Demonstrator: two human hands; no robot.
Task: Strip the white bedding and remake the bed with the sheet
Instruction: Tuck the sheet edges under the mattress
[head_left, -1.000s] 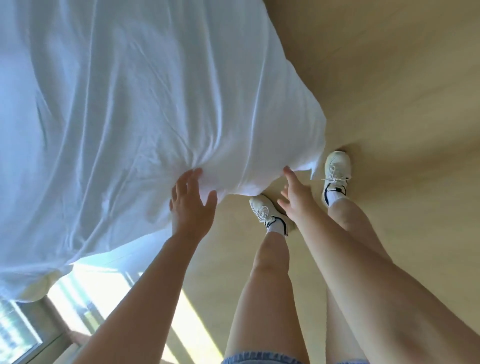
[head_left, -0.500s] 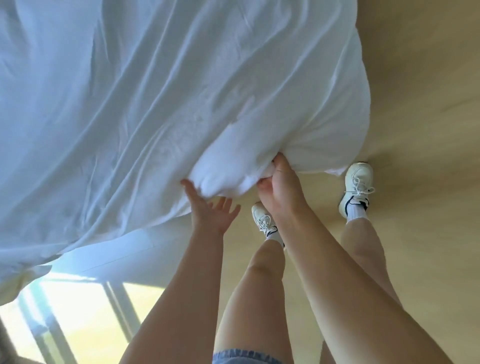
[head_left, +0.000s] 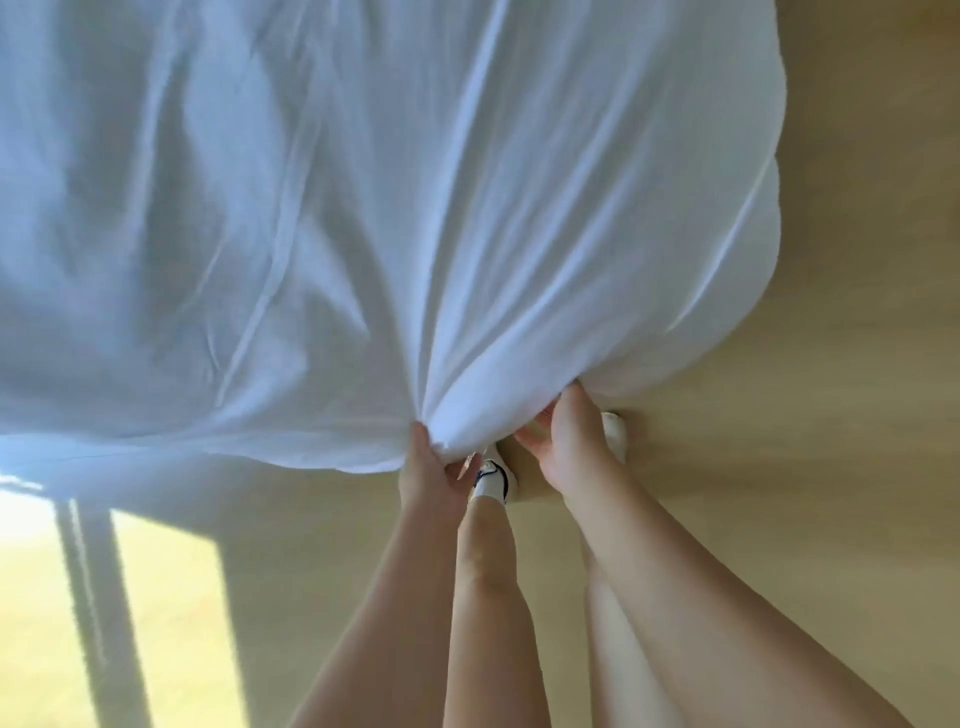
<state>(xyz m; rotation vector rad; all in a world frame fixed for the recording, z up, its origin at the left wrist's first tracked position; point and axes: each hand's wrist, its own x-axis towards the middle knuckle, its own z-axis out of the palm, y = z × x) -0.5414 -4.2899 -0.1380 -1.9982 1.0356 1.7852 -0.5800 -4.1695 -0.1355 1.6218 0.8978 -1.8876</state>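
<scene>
1. Right, the white bedding (head_left: 389, 208) fills the upper view as one big billowing mass, from 9 o'clock round to 2 o'clock. Its lower edge is gathered near the centre, just above the person's feet. I cannot make out the bed itself under the cloth.
2. The left hand (head_left: 431, 470) pinches a tight gather of cloth, with folds fanning up from it towards 12 o'clock. The right hand (head_left: 569, 449), just beside it on its 3 o'clock side, has its fingers (head_left: 532, 441) curled under the padded edge and grips it.
3. Both hands sit close together, so I'd judge most of the weight hangs from one spot. Spreading them apart along the edge should give better control of the bulk.
4. A smooth draw towards the body would serve better than a jerk. Cloth this loose will sag, and the part out at 10 o'clock is likely to drag.
5. Mind the feet: one white sneaker (head_left: 493, 478) stands between the hands right under the hem, and the other sneaker (head_left: 615, 431) is half hidden behind the right hand. An edge trailing on the wooden floor (head_left: 779, 467) could be trodden on.
6. The sunlit patch (head_left: 52, 597) at 7 o'clock looks a fair spot to drop the bundle.
</scene>
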